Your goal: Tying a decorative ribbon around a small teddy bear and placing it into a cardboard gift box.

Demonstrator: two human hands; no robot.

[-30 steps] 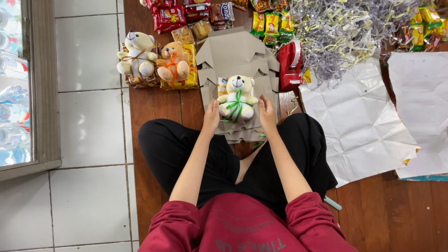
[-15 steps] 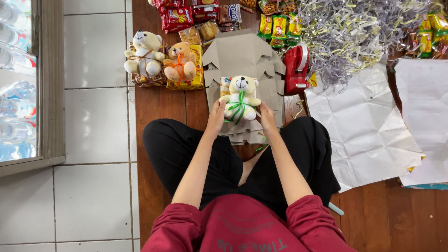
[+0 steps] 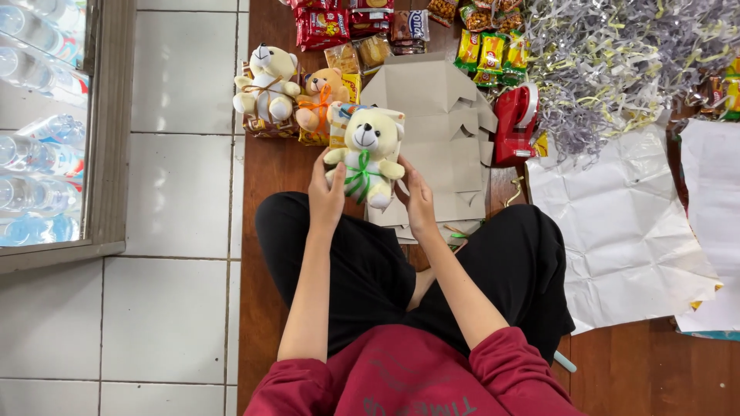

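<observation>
Cream teddy bear (image 3: 364,158) with a green ribbon tied round its belly sits upright between both hands, over the near-left part of the flat grey cardboard box blank (image 3: 439,139). Left hand (image 3: 327,192) grips its left flank, fingers curled up around the side; right hand (image 3: 418,202) clamps the opposite side, thumb toward the bear's foot. So both hands are closed onto the bear, pressing in from either side (can't tell whether it rests on the cardboard or is lifted off it). The bear seems strapped to a small packet behind it, only partly visible. The person sits cross-legged on a brown wooden floor strip (image 3: 266,173), black trousers, red sleeves. Just past the left hand, toward the strip's left edge: two more bears on snack packets, a white bear (image 3: 267,83) with a brown ribbon and an orange-tan bear (image 3: 322,97) with an orange ribbon, side by side and touching. Count: three bears total. Right of the cardboard, one red tape dispenser (image 3: 515,123), touching the blank's edge. Far edge: a row of snack packets (image 3: 339,23), red, brown and yellow-green, too many overlapping for a sure count. Far right corner: a heap of shredded silver-and-yellow paper (image 3: 617,58). Below it, two crumpled white paper sheets (image 3: 624,223), the nearer one against the right knee. White floor tiles (image 3: 177,177) to the left of the strip.
</observation>
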